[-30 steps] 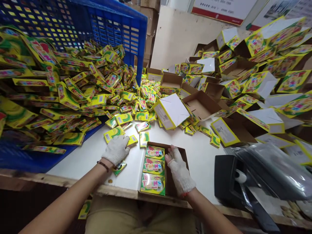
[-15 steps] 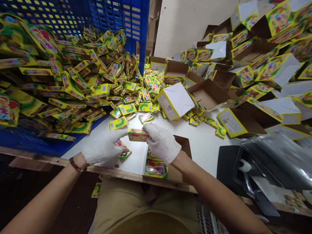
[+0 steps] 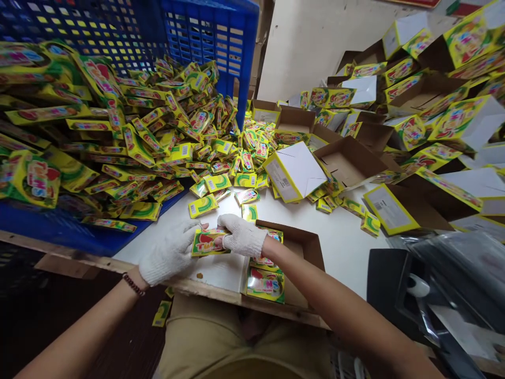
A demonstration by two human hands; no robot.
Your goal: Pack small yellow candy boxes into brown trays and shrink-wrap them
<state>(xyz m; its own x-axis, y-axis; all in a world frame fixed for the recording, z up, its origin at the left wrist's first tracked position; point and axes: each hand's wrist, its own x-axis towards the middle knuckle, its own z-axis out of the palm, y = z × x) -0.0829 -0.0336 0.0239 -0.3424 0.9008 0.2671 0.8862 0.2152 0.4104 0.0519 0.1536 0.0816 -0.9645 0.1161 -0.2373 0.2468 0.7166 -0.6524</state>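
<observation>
My left hand [image 3: 170, 253], in a white knitted glove with bare fingertips, grips the left end of a small yellow-green carton [image 3: 203, 243] with fruit pictures. My right hand [image 3: 243, 238], gloved alike, pinches the carton's right end from above. The carton is just over the white tabletop, its printed front turned up; whether a second one lies under it is hidden. Right of it, an open brown cardboard box [image 3: 311, 251] holds several similar cartons [image 3: 265, 285] along its left side. My right wrist and forearm cover part of that box.
A blue plastic crate [image 3: 248, 58] heaped with small cartons [image 3: 138, 145] lies at left, spilling onto the table. Empty display boxes [image 3: 347, 158] pile up at right. A black tape dispenser [image 3: 389, 289] and clear plastic bags [image 3: 461, 263] are at the right edge.
My hands have come together on the carton, whose front face now shows. My left hand was over a carton lying on the table, no longer seen there. The view has shifted slightly.
</observation>
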